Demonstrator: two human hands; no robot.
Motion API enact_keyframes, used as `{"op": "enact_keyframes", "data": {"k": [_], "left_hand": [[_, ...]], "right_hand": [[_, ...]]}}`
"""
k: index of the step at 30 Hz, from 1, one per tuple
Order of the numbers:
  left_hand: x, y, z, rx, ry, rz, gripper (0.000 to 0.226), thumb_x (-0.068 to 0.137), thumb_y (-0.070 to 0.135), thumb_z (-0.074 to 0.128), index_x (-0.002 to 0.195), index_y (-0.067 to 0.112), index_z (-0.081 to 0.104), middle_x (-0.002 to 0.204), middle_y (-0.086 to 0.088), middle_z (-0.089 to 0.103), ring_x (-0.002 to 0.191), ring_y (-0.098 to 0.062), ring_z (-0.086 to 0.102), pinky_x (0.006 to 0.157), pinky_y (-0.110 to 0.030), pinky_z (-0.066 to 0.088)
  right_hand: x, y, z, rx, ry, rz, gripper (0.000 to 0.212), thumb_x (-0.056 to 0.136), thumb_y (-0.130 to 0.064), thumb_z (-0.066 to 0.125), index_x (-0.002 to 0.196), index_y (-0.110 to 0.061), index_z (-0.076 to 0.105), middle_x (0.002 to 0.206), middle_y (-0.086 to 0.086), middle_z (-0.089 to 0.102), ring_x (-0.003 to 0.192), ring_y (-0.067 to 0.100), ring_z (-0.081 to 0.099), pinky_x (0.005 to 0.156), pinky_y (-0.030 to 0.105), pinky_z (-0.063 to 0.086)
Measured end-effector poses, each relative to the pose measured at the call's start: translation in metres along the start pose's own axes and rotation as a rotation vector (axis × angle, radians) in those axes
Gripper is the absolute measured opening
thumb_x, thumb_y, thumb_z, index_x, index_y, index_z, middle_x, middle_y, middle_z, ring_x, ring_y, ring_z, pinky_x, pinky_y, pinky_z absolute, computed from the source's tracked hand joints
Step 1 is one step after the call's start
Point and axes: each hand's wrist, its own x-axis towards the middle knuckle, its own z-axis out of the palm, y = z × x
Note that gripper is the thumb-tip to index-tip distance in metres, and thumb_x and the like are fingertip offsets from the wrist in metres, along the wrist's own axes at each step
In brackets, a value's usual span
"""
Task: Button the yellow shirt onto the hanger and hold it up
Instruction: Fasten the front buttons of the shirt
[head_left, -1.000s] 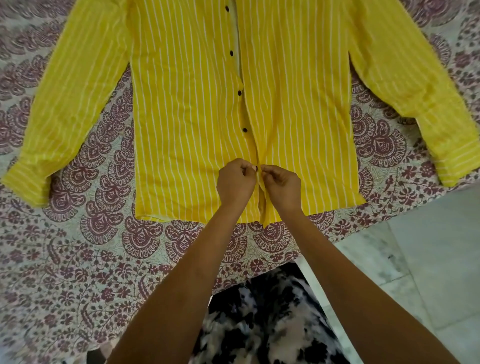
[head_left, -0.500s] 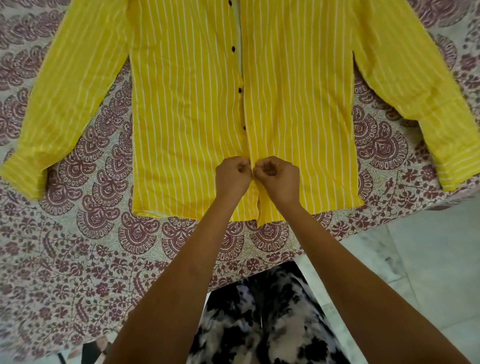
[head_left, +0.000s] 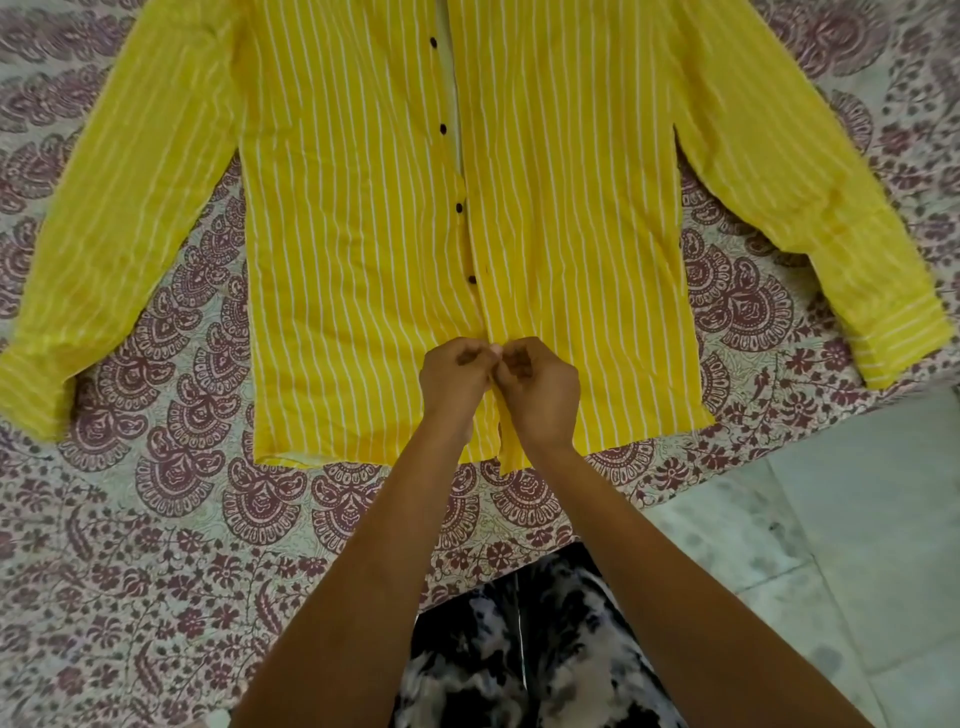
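- The yellow shirt (head_left: 353, 234) lies flat, front up, spread on the printed cloth (head_left: 156, 519). Its hem (head_left: 363, 457) is toward the cloth's near edge, and its collar end runs out of view toward the far edge.
- Its long axis runs from you straight away, collar end pointing away from you. The sleeves splay out and back toward you, one cuff (head_left: 31, 384) near the cloth's left edge of view and the other cuff (head_left: 893, 338) just at the cloth's right edge, beside the floor (head_left: 857, 519).
- Your left hand (head_left: 454, 379) has its fingers curled in and pinches the front edge of the shirt low down, just above the hem.
- Your right hand (head_left: 540, 387) is curled the same way and pinches the facing edge. The two hands touch at the fingertips over the opening.
- You appear to be working the lowest button. The button itself is hidden under your fingers, so I cannot tell whether it is through its hole.
- Above your hands, the dark buttons (head_left: 472, 280) look undone. The upper two sit beside an open gap showing pale lining.
- So you are early in the task: one button in hand, at least four left, then the lift.
- No hanger shows in view, so I cannot tell whether it is inside the shirt.
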Motion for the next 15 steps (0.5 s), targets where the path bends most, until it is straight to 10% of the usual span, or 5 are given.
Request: {"op": "enact_keyframes", "data": {"k": [15], "left_hand": [[0.006, -0.009, 0.003, 0.199, 0.023, 0.194, 0.015, 0.091, 0.011, 0.056, 0.077, 0.014, 0.059, 0.069, -0.008, 0.060, 0.066, -0.020, 0.059, 0.076, -0.045, 0.054]], "right_hand": [[0.015, 0.008, -0.009, 0.058, -0.105, 0.037, 0.009, 0.083, -0.012, 0.060, 0.080, -0.009, 0.068, 0.077, 0.010, 0.071, 0.067, 0.020, 0.064, 0.062, 0.035, 0.050]]}}
